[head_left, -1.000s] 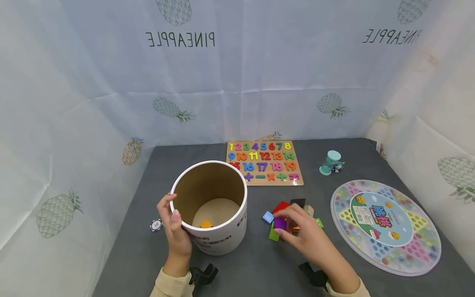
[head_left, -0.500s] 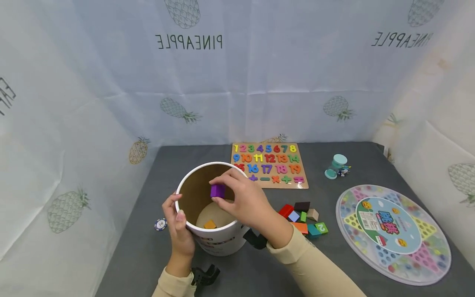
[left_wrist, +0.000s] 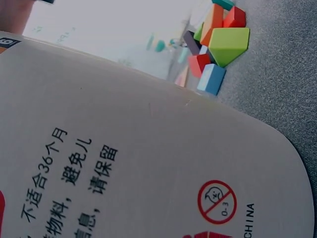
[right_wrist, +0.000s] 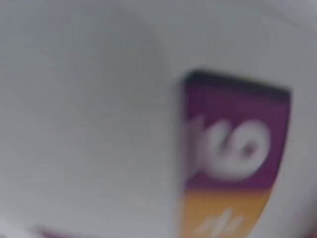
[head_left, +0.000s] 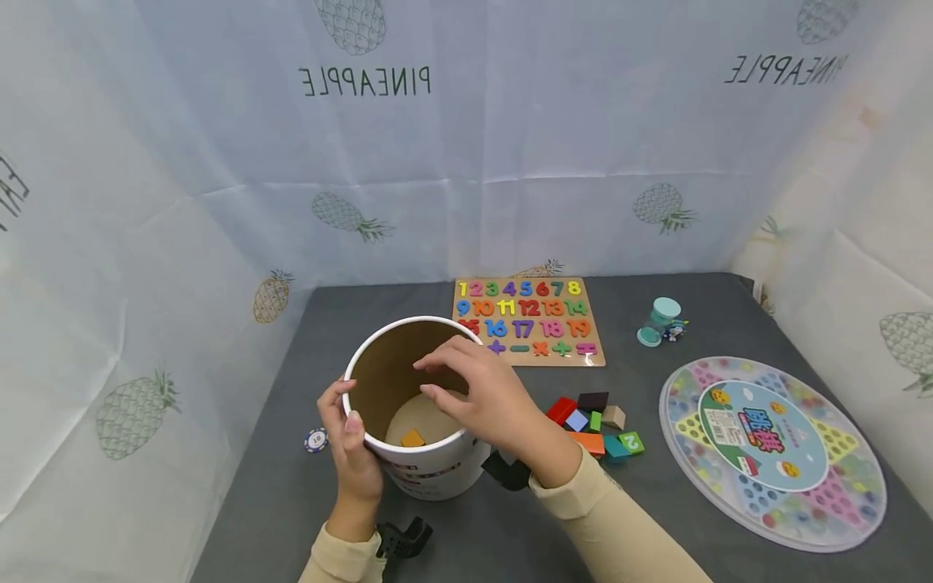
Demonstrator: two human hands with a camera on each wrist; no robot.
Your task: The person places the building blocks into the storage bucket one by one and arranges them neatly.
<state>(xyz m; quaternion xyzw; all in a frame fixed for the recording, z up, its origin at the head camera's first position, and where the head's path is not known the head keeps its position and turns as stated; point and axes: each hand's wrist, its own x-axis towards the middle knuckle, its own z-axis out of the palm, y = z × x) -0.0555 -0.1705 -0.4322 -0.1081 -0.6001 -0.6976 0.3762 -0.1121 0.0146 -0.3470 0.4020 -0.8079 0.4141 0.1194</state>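
A white cylindrical bucket (head_left: 437, 465) stands on the dark table, its mouth facing up toward the head camera. My left hand (head_left: 353, 453) grips its rim at the left side. Over the mouth hovers my right hand (head_left: 484, 393), thumb and fingers parted with nothing visible between them. An orange block (head_left: 412, 438) lies on the bucket floor. No purple block shows; part of the inside is hidden by the right hand. Printed bucket wall (left_wrist: 124, 139) fills much of the left wrist view, and a blurred purple label (right_wrist: 233, 139) on it shows in the right wrist view.
Several coloured blocks (head_left: 587, 444) lie right of the bucket. Behind stands a number puzzle board (head_left: 528, 322). Farther right are a teal hourglass (head_left: 659, 321), a small figurine (head_left: 675, 330) and a round Chinese checkers set (head_left: 773, 453). A poker chip (head_left: 316, 440) lies at left.
My right hand took a purple block from the pile, carried it left over the bucket and let it go. The left hand stays on the rim.
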